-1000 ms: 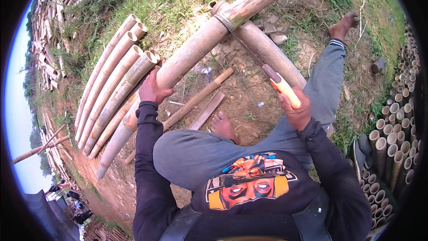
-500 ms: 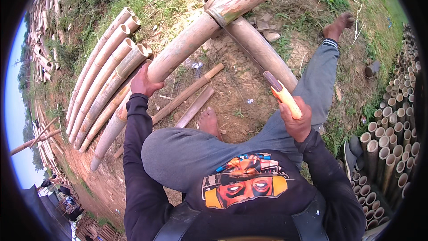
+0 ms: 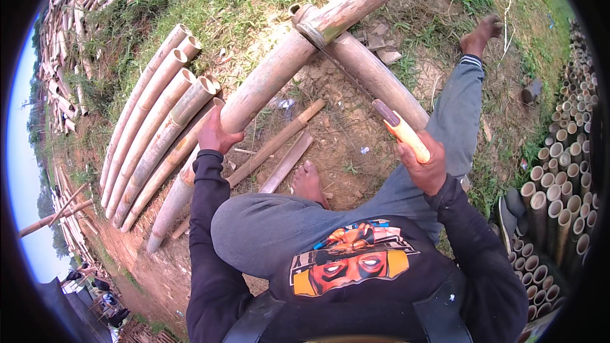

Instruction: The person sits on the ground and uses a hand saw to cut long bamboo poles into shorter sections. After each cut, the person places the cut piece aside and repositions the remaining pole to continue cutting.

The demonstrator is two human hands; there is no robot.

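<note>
A long bamboo pole [image 3: 270, 79] slants from near my left hand up to the far right. It lies across a second bamboo pole [image 3: 380, 76]. My left hand [image 3: 218, 132] is wrapped round the near end of the upper pole. In my right hand [image 3: 427, 164] is a handsaw [image 3: 406, 136] with an orange handle, gripped with closed fingers. Its thin blade reaches up and left to the upper pole, meeting it beside a dark ring-like joint [image 3: 311, 33]. How deep the blade sits in the bamboo cannot be made out.
Several cut bamboo lengths [image 3: 149, 105] lie side by side at the left. Split bamboo strips [image 3: 279, 143] rest on the dirt near my bare foot [image 3: 311, 184]. Many upright bamboo tubes [image 3: 559, 181] crowd the right edge. My other leg [image 3: 452, 117] stretches out beyond the saw.
The saw and my right hand have come closer to the upper pole along the blade's line. My left hand keeps its hold. The whole view has shifted slightly.
</note>
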